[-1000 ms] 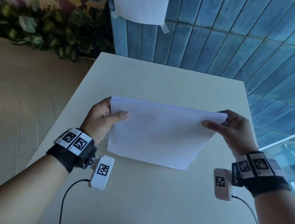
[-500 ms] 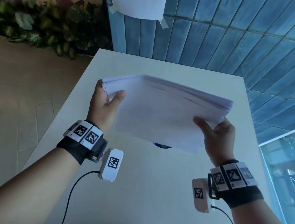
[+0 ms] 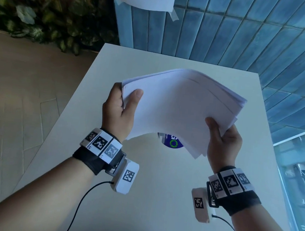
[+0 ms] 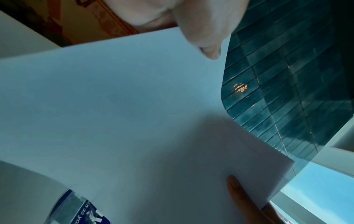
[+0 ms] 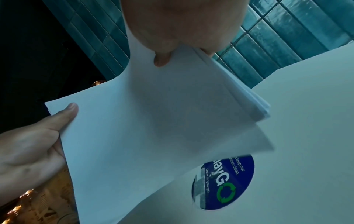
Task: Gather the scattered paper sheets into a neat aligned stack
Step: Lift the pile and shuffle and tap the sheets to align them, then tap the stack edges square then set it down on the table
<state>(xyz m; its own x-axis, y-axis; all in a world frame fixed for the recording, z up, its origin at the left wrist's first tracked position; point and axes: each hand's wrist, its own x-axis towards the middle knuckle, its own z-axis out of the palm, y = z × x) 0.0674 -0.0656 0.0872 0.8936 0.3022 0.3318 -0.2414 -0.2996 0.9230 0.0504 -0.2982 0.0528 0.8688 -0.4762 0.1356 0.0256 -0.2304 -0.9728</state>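
round blue sticker (image 3: 171, 142) half-hidden under paper stack (image 3: 177, 106) — small print blurred

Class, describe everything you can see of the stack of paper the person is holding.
The stack of paper is plain white, many thin sheets, lifted clear of the white table and bowed upward across its middle. The left hand grips its left edge, thumb on top; the right hand pinches its near right corner. The far right edges are fanned, not flush.
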